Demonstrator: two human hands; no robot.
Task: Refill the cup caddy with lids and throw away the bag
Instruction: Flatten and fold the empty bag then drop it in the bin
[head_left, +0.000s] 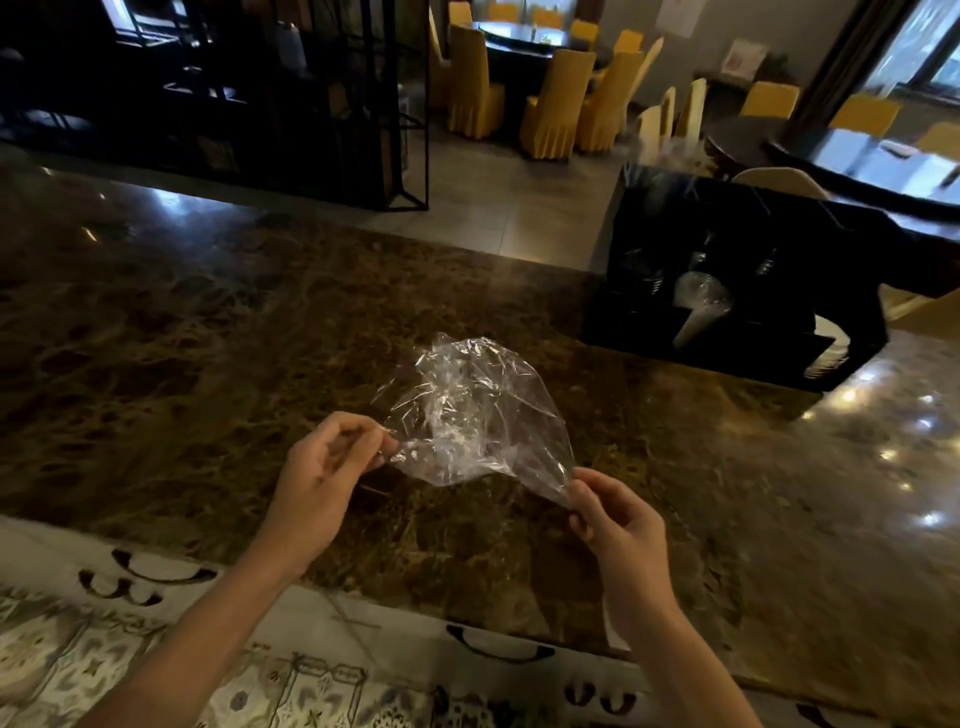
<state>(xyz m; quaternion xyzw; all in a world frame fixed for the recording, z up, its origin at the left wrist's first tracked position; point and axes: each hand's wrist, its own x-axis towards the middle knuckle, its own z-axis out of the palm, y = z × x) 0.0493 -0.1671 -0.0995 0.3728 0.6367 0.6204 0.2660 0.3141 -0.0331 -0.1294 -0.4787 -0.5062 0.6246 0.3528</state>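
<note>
A crumpled clear plastic bag (472, 410) hangs just above the brown marble counter (208, 364), and it looks empty. My left hand (322, 478) pinches its left edge. My right hand (618, 514) pinches its lower right corner. The black cup caddy (737, 280) stands on the counter at the right, beyond the bag. A stack of clear lids or cups (698, 306) leans in its front compartment. White lids (828, 353) show at its right end.
The counter's near edge runs below my wrists, with patterned floor tiles (156, 670) beneath. A black metal shelf (311, 104) stands beyond the counter at the left. Dining tables with yellow-covered chairs (550, 98) fill the room behind.
</note>
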